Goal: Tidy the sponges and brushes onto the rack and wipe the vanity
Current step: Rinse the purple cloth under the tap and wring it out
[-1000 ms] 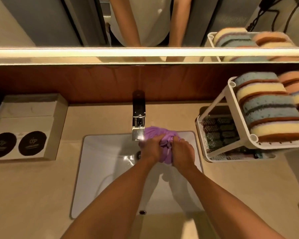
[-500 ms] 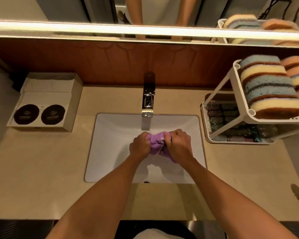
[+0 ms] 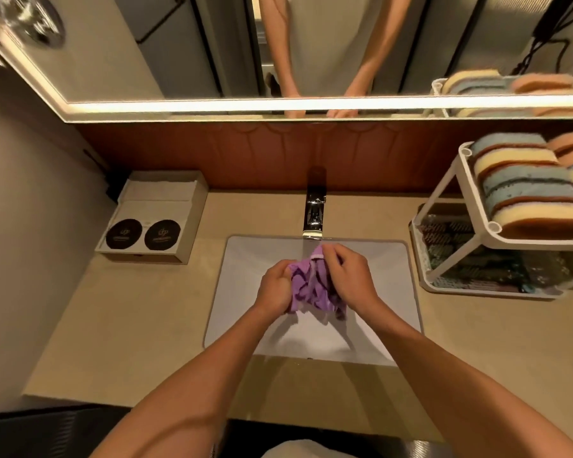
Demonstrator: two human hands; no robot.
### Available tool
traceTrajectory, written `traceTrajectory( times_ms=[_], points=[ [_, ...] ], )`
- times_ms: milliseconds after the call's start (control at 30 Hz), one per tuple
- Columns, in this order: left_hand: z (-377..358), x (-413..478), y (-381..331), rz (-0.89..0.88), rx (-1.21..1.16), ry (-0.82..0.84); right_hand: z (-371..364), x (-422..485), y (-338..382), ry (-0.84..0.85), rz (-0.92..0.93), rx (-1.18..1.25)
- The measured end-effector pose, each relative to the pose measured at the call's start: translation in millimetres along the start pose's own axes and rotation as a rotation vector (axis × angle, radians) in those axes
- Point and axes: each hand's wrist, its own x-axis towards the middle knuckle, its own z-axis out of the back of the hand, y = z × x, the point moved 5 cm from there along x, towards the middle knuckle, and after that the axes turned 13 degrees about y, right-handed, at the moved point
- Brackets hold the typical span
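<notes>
While hands (image 3: 275,287) (image 3: 351,279) grip, crumpled purple cloth (image 3: 311,287) (limp)

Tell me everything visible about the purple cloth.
The purple cloth is thin, soft-looking fabric with a paler hem at top, bunched into folds. The left hand and right hand grip it from either side, above the white sink, just in front of the faucet; its lower edge hangs loose.
</notes>
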Motion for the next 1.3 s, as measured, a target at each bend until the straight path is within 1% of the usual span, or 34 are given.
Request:
traceTrajectory(
  times_ms=[67,100,167,233,300,433,500,567,667,733,800,867,900,967,1000,1100,1167,1300],
  points=[
    [6,-4,-3,0.001,-0.005,0.0,-3,6,15,0.087,0.066,-0.129],
    [6,-8,-8,-0.009,-0.006,0.029,-4,9,23,0.145,0.097,-0.23],
    [1,-19,-19,-0.022,0.014,0.14,-8,11,41,0.235,0.158,-0.392],
    [-3,-26,-24,-0.048,0.03,0.229,-9,13,57,0.264,0.192,-0.422],
    [0,-25,-26,-0.092,0.046,0.245,-6,13,71,0.244,0.207,-0.371],
    [27,-17,-29,-0.131,0.186,0.143,5,15,102,0.174,0.196,-0.235],
    [33,-10,-20,-0.107,0.223,0.173,12,14,119,0.161,0.191,-0.137],
    [34,-12,-17,-0.093,0.208,0.229,19,9,138,0.151,0.196,-0.028],
    [34,-13,-23,-0.088,0.183,0.295,25,4,161,0.202,0.194,0.096],
    [39,-12,-33,-0.126,0.176,0.305,28,-1,173,0.197,0.197,0.109],
    [47,-12,-42,-0.161,0.119,0.286,36,-6,177,0.134,0.205,0.083],
    [57,-16,-55,-0.185,0.092,0.247,44,-6,166,0.064,0.155,0.019],
    [62,-18,-62,-0.21,0.087,0.213,44,-6,161,0.06,0.113,-0.042],
    [70,-23,-81,-0.307,0.07,0.2,37,-6,149,0.119,0.01,-0.18],
    [71,-23,-89,-0.345,0.05,0.202,30,-7,140,0.174,-0.053,-0.208],
    [81,-27,-108,-0.391,0.039,0.215,-1,-18,121,0.336,-0.2,-0.095],
    [85,-28,-115,-0.383,0.073,0.252,-20,-21,115,0.42,-0.216,-0.04],
    [93,-34,-125,-0.407,0.286,0.335,-43,-11,113,0.443,-0.149,0.233]
  ],
)
